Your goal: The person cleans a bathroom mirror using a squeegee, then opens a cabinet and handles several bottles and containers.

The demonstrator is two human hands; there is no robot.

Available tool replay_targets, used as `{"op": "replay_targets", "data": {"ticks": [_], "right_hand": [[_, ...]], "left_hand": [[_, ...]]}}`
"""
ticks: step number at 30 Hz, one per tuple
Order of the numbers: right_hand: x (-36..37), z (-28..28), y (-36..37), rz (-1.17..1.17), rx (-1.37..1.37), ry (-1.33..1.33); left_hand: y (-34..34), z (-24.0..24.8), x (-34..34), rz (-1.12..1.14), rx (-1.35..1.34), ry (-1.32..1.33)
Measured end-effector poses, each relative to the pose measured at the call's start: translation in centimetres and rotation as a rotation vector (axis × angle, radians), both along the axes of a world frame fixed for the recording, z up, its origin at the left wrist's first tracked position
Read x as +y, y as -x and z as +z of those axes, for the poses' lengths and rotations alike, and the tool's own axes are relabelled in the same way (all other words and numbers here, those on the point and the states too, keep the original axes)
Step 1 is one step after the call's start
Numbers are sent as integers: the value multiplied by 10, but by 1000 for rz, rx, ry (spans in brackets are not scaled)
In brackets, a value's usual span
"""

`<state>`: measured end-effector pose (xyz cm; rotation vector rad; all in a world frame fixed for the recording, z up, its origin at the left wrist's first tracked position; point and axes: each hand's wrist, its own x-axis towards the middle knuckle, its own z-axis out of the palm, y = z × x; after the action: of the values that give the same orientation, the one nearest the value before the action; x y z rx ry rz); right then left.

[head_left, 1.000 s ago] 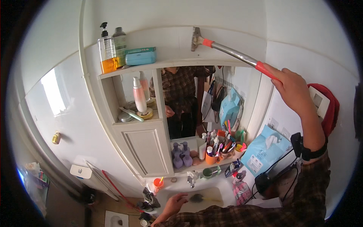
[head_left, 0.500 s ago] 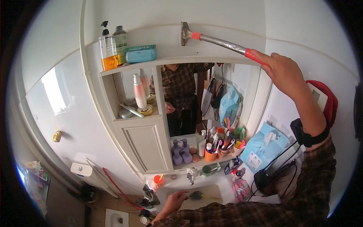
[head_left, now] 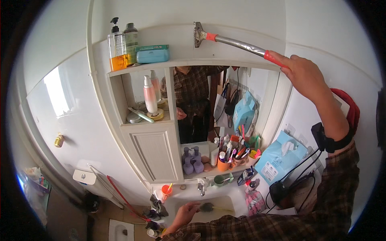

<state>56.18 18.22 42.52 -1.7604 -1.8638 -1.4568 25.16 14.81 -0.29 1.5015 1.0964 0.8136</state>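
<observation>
My right hand [head_left: 305, 74] is raised high and grips the red handle end of a long metal scraper [head_left: 235, 41]. Its blade [head_left: 198, 34] presses against the white wall just above the cabinet's top shelf [head_left: 161, 66]. My left hand [head_left: 184, 215] is low, over the white sink [head_left: 209, 203], resting beside a dark brush [head_left: 209, 207] with a pale handle. Its fingers look loosely curled and hold nothing that I can see. The mirror [head_left: 205, 104] below the scraper reflects a person in a plaid shirt.
Pump bottles [head_left: 120, 46] and a blue box [head_left: 152, 54] stand on the top shelf. A pink bottle [head_left: 149, 96] sits in the open niche. Cups of toothbrushes [head_left: 231, 154], purple bottles [head_left: 192, 160] and a blue tissue pack [head_left: 279, 158] crowd the ledge above the sink. A squat toilet [head_left: 120, 229] lies below.
My right hand has drawn the scraper leftward and slightly upward along the wall above the cabinet. The left hand stays near the sink by the brush.
</observation>
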Motion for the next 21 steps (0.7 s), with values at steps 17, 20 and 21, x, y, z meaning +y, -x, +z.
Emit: {"op": "replay_targets", "data": {"ticks": [17, 20, 21], "right_hand": [[-24, -19, -39, -285, 105, 56], [-17, -20, -24, -217, 130, 84], [-14, -20, -22, -151, 132, 89]], "left_hand": [[20, -7, -1, 35, 12, 32], [19, -2, 2, 46, 86, 50], [18, 4, 4, 29, 95, 36]]}}
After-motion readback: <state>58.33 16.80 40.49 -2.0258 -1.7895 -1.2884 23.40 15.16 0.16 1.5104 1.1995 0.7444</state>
